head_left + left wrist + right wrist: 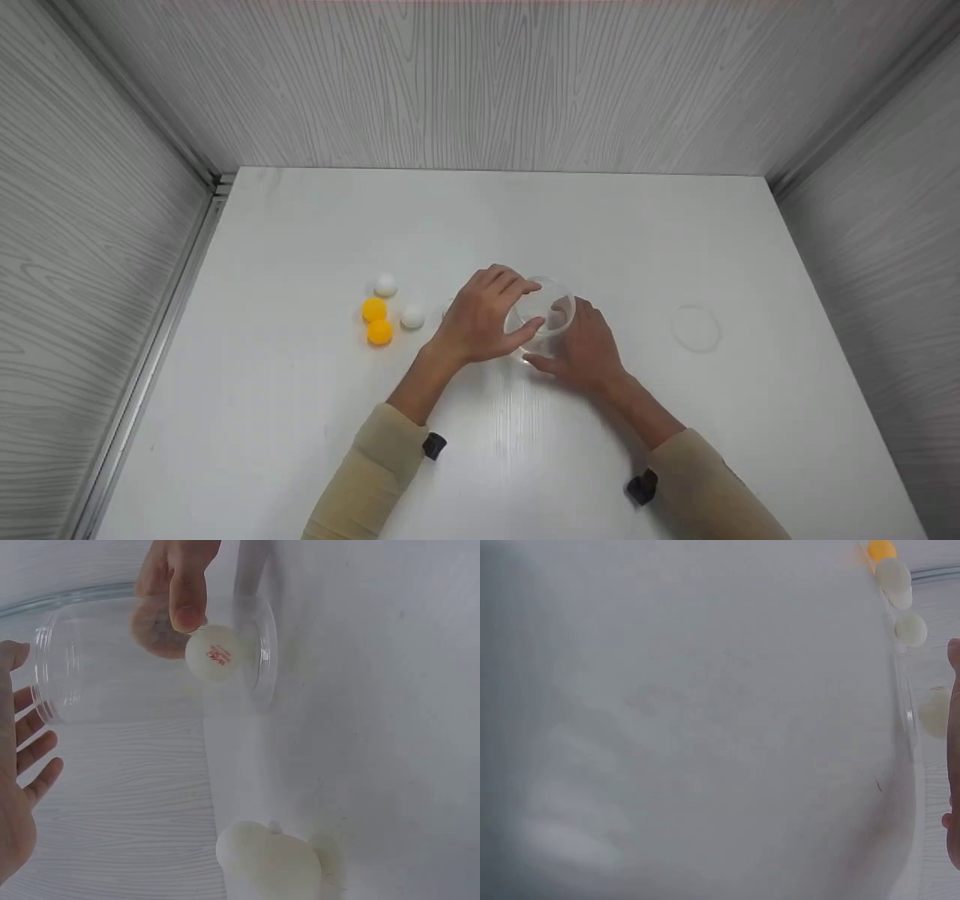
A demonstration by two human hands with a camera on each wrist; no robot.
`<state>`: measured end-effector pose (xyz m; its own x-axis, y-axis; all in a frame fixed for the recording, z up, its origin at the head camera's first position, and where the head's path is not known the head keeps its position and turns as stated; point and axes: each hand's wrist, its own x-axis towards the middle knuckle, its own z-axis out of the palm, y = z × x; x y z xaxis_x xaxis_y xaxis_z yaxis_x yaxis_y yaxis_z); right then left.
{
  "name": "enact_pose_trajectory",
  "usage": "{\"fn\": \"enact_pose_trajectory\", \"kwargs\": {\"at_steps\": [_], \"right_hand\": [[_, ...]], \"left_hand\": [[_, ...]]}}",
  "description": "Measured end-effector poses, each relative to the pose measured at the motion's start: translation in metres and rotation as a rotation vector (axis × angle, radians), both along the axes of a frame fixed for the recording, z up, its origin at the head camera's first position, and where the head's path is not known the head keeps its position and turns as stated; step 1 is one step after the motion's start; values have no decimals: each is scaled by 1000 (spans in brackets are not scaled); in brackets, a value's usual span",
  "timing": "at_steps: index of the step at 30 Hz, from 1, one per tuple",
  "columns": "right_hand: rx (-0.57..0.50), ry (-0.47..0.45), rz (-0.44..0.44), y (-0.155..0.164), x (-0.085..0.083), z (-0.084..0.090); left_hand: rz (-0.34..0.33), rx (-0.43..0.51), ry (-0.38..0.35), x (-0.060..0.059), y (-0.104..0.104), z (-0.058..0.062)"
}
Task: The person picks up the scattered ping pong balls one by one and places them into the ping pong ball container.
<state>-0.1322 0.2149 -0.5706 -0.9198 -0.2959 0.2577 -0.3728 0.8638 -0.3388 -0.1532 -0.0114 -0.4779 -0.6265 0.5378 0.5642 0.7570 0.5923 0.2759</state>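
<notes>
A clear plastic jar stands upright between my hands, its open mouth facing up. One white ping-pong ball with red print lies at its bottom. My right hand grips the jar low on its side, thumb in front and fingers behind in the left wrist view. Over the mouth, my left hand has thumb and fingers spread around the rim, holding nothing. To the left sit two orange ping-pong balls and two white balls. Another white ball is mostly hidden behind the left hand.
A thin clear round piece lies flat at the right on the white table. Grey wood-grain panels enclose the back and both sides. Black wrist devices show at both sleeves.
</notes>
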Motion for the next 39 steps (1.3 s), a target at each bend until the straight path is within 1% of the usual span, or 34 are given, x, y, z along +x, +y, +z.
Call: {"fn": "enact_pose_trajectory", "kwargs": {"at_steps": [5, 8, 19, 25, 33, 39], "right_hand": [[3, 23, 11, 2, 0, -2], [15, 24, 15, 1, 0, -1], [-4, 20, 7, 1, 0, 0], [-19, 12, 5, 1, 0, 0], [-29, 17, 13, 0, 0, -2], [-31, -8, -1, 0, -1, -1]], "left_hand": [[3, -14, 3, 0, -4, 1], [5, -20, 4, 0, -7, 2], [10, -33, 23, 2, -19, 6], [29, -52, 11, 3, -25, 9], [62, -95, 10, 4, -35, 9], [67, -99, -17, 4, -43, 12]]}}
